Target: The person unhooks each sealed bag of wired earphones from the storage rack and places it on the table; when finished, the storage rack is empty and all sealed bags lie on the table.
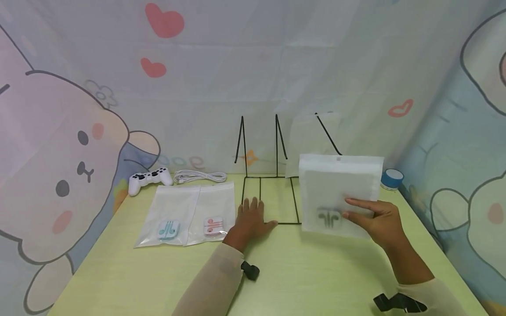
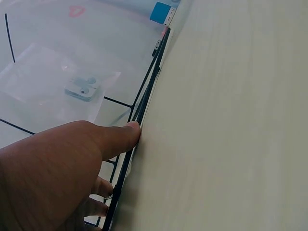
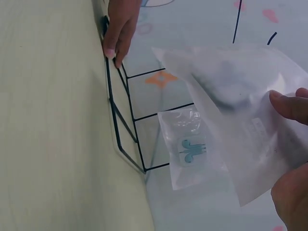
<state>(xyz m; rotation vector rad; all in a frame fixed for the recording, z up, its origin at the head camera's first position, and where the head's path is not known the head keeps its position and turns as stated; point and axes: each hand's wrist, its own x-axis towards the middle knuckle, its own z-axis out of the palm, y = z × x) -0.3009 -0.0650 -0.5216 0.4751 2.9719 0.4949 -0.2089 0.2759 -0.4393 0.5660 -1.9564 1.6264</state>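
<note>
My right hand (image 1: 385,224) grips the right side of a frosted zip bag (image 1: 340,180), holding it upright in front of the rack's right end. A dark earphone shape shows through its lower part. My left hand (image 1: 251,219) rests on the base of a black wire display rack (image 1: 276,175), fingers spread, with the thumb along the front bar in the left wrist view. Another bag (image 3: 180,168) with teal-marked earphones hangs from the rack's right prong, mostly behind the held bag in the head view.
Left of the rack, two frosted bags (image 1: 170,204) lie side by side, one with a teal earphone case (image 1: 168,230), one with a pink case (image 1: 213,226). Behind them are a white game controller (image 1: 150,177) and a coiled white cable (image 1: 199,176). A blue-and-white round container (image 1: 392,179) stands at far right.
</note>
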